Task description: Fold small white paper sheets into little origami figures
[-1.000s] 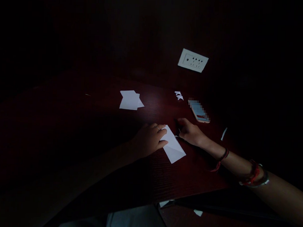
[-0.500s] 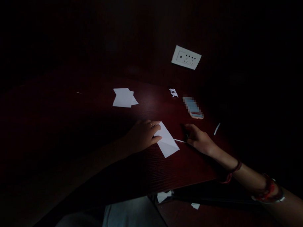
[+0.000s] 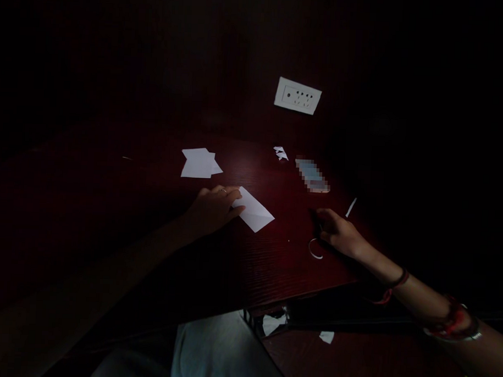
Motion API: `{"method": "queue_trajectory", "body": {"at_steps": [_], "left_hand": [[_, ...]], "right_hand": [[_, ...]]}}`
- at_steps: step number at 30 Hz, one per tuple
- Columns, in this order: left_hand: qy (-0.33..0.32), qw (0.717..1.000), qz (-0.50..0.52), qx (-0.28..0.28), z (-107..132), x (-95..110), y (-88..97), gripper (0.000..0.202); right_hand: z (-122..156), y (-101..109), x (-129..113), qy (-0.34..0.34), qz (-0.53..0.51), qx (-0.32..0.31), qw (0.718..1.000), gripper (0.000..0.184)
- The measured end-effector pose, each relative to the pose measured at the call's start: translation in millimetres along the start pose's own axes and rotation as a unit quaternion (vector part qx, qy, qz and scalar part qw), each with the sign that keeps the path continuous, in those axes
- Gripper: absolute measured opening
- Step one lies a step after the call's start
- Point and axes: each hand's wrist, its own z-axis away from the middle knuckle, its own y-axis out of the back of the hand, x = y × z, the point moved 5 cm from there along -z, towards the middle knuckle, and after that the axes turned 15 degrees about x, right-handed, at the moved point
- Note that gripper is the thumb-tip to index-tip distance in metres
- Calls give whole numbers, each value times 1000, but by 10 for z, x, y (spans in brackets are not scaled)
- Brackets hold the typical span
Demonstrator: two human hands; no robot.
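The scene is very dark. My left hand [image 3: 215,209] lies on a dark red table [image 3: 269,266] with its fingers flat on the left end of a folded white paper [image 3: 256,213]. My right hand [image 3: 336,232] rests further right, fingers curled, with a thin curled white paper strip [image 3: 314,250] at its fingertips. Whether the fingers pinch the strip is too dark to tell. Red thread bands circle my right wrist.
Other white paper sheets [image 3: 199,163] lie behind my left hand. Small paper scraps [image 3: 281,152], a phone [image 3: 312,176] and a narrow paper sliver [image 3: 350,207] sit towards the back right. A white wall socket [image 3: 297,95] is beyond. More scraps [image 3: 274,323] lie below the table's front edge.
My right hand has moved right, away from the folded paper, taking a thin strip off its edge; the strip now curls by the fingers. The view shifted right, so everything sits further left.
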Motion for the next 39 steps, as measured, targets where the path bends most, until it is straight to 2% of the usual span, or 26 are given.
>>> {"method": "queue_trajectory", "body": {"at_steps": [3,7,11,14,17,20,22,24,25,29,33,36,39], "left_hand": [[2,1000,-9,9,7,-1,14,33],[-43,998,21,44,0,162,59,28],[-121,987,62,81,-119,461,115,26],[-173,979,84,69,-378,796,96,27],[-199,975,97,8,-731,1211,-70,28],[-222,969,101,-31,-1021,1611,-334,24],[-226,968,96,-52,-1141,1801,-530,22],[-225,968,91,-60,-1213,1919,-686,23],[-225,968,89,-62,-1237,1954,-744,24],[-230,967,91,-68,-1266,1972,-849,24],[-237,963,108,-75,-1186,1810,-796,26],[-228,964,117,-68,-1060,1508,-648,26],[-194,973,112,-55,-884,1034,-421,26]], "right_hand": [[-9,60,155,-25,-25,18,999,51],[-140,210,336,-82,-72,62,992,49],[-375,469,448,-129,-92,123,980,52],[-558,659,548,-149,-83,145,975,53],[-705,793,702,-184,-58,157,969,54],[-819,859,871,-215,-23,160,963,52],[-882,869,981,-233,0,156,960,47],[-941,860,1074,-242,19,149,959,31],[-969,853,1110,-243,28,145,959,29],[-1064,833,1159,-227,60,141,962,28],[-1112,797,995,-176,62,146,972,36],[-1106,657,720,-114,28,125,985,37],[-1059,372,330,-41,-17,73,996,33]]}}
